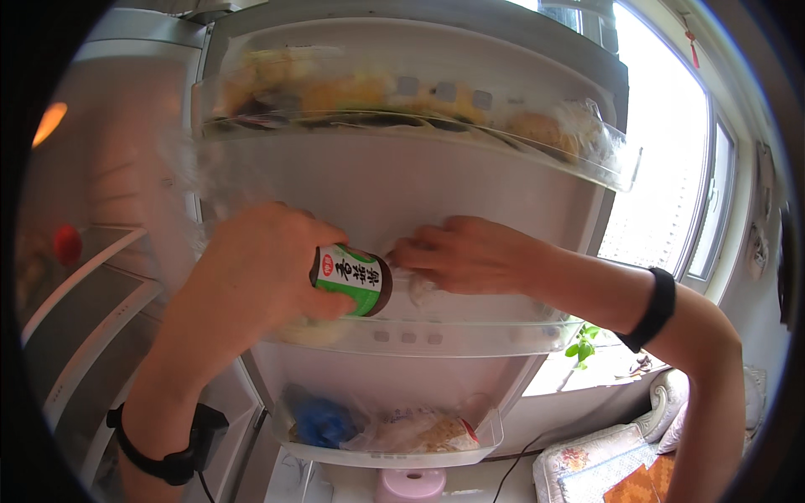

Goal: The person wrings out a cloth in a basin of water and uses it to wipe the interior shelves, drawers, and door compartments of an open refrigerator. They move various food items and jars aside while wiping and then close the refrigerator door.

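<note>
My left hand (261,270) grips a jar (353,281), which lies tilted nearly on its side. Its label is green and white and bears writing. Just right of the jar's end is my right hand (468,254), its fingers bent and blurred above the middle door bin (497,339) of the refrigerator. Whether those fingers hold anything cannot be made out. Below them a small whitish object (426,293), too blurred to name, shows in the bin.
The refrigerator door (402,170) stands swung out. Its upper bin (604,163) and lower bin (390,458) hold bagged items. Glass shelves (94,276) are at the left. A pink stool (412,485) stands below, a cushioned seat (566,462) at lower right, a window (660,144) beyond.
</note>
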Motion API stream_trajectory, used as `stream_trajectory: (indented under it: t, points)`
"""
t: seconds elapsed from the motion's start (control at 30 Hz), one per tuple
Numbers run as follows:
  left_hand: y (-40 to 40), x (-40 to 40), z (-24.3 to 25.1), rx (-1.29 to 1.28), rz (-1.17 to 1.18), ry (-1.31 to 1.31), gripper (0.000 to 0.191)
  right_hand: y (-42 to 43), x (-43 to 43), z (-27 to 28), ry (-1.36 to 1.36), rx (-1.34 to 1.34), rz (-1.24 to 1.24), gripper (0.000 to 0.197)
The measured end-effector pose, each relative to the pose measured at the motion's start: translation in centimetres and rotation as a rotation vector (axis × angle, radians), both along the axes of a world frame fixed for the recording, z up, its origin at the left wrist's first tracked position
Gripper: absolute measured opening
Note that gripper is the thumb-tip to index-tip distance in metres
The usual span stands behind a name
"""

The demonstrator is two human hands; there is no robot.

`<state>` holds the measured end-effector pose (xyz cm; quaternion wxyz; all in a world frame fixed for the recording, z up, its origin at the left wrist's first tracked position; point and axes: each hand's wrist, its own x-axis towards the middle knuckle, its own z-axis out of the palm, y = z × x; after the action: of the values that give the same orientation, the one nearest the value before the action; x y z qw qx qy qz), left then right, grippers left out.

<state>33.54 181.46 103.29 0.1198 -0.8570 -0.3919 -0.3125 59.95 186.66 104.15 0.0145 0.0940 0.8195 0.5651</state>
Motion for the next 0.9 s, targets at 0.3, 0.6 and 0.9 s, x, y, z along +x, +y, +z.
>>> stream_trajectory:
  t: [0.3, 0.6, 0.9]
  points:
    - [-1.1, 0.4, 0.7, 0.055, 0.054, 0.075, 0.041, -3.2, 7.1, 1.7, 0.32, 0.438, -0.431, 0.056]
    - [-0.9, 1.1, 0.6, 0.056, 0.04, 0.038, 0.044, 0.8, -3.9, 1.5, 0.398, 0.198, -0.061, 0.058]
    - [-1.5, 1.9, 1.1, -0.135, 0.141, -0.041, 0.051, -3.7, 9.5, 1.6, 0.282, 0.481, -0.35, 0.045]
